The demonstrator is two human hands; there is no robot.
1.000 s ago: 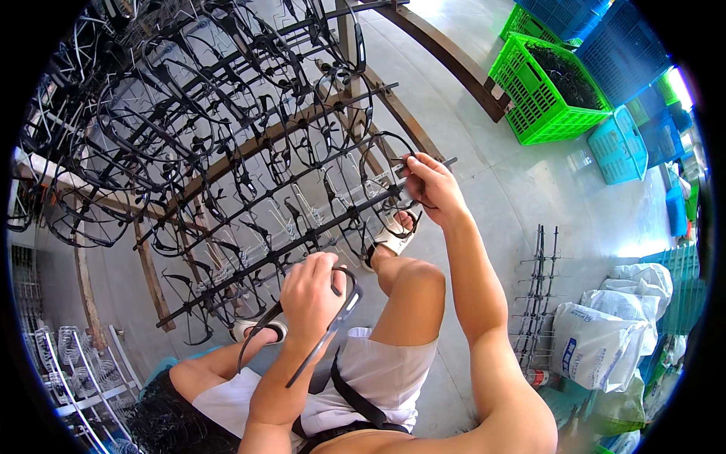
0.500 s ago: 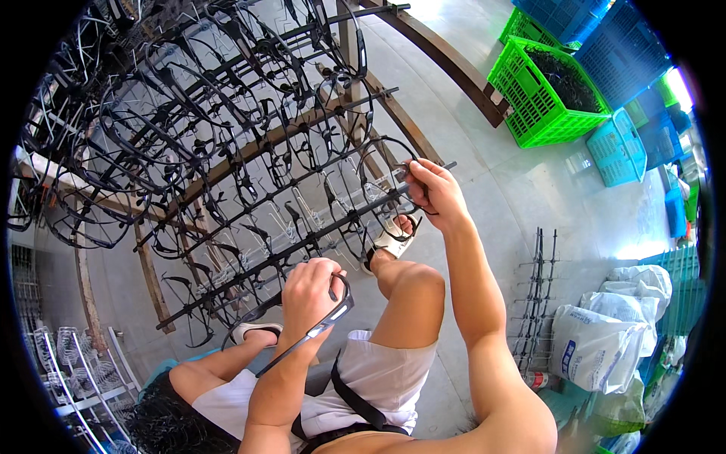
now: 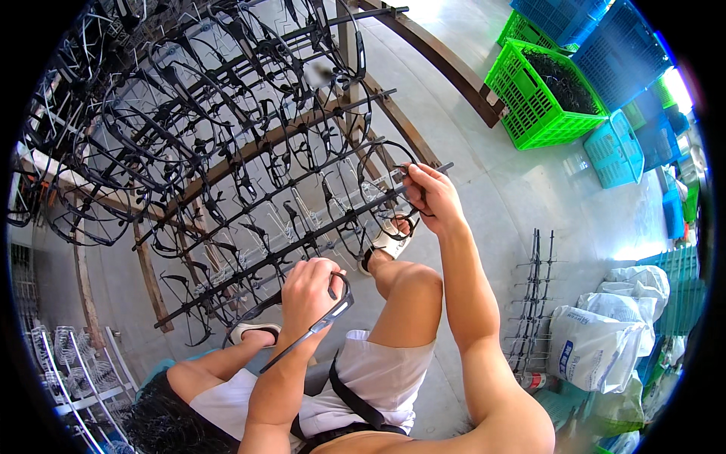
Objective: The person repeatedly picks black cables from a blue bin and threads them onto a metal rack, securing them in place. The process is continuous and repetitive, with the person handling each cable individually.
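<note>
My left hand [image 3: 306,291] is closed around a dark glasses frame [image 3: 338,309], low in front of my lap. One temple of that frame slants down across my left forearm. Up and to the right, my right hand [image 3: 434,198] pinches a black glasses frame [image 3: 414,153] at the right end of the nearest rack bar [image 3: 314,237]. Its fingers partly hide where that frame meets the bar. Along the same bar hang several more black frames [image 3: 352,227] on thin wire hooks.
The hanging rack [image 3: 249,147] fills the upper left, crowded with black frames. A brown metal beam [image 3: 442,57] curves past its upper right. Green [image 3: 541,125] and blue crates stand at the upper right; bare hook bars [image 3: 533,303] and white sacks [image 3: 594,348] lie at the right.
My right hand has shifted slightly down at the bar's end, still pinching the frame. My left hand and its glasses frame stay almost in place.
</note>
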